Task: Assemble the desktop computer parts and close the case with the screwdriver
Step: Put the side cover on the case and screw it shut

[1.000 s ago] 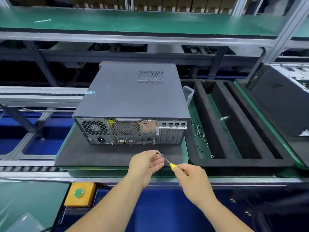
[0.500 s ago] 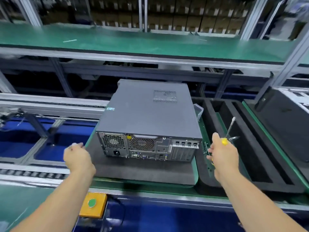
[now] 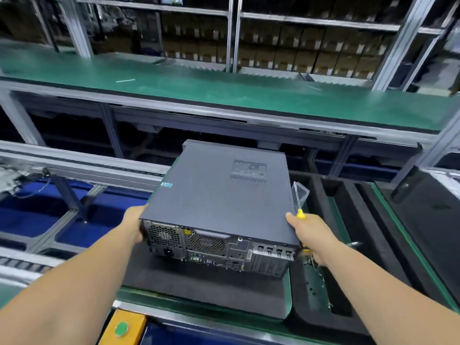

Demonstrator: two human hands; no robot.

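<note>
The dark grey desktop computer case (image 3: 219,195) lies closed on a black foam mat (image 3: 211,292), its rear ports and fans facing me. My left hand (image 3: 134,226) grips the case's near left corner. My right hand (image 3: 311,232) is at the near right corner, thumb on the top edge, and also holds the yellow-handled screwdriver (image 3: 300,212), whose shaft points up and away along the case's right side. The near end of the case looks slightly raised off the mat.
A black foam tray (image 3: 348,245) with long slots lies right of the case, with loose screws (image 3: 316,272) in its green channel. A clear plastic box (image 3: 302,192) stands behind my right hand. Another dark case (image 3: 433,210) is far right, a yellow button box (image 3: 122,328) near me.
My hands parted from the screwdriver tip in front of the case and moved to its two near corners. They now grip the case, and the view has tipped upward.
</note>
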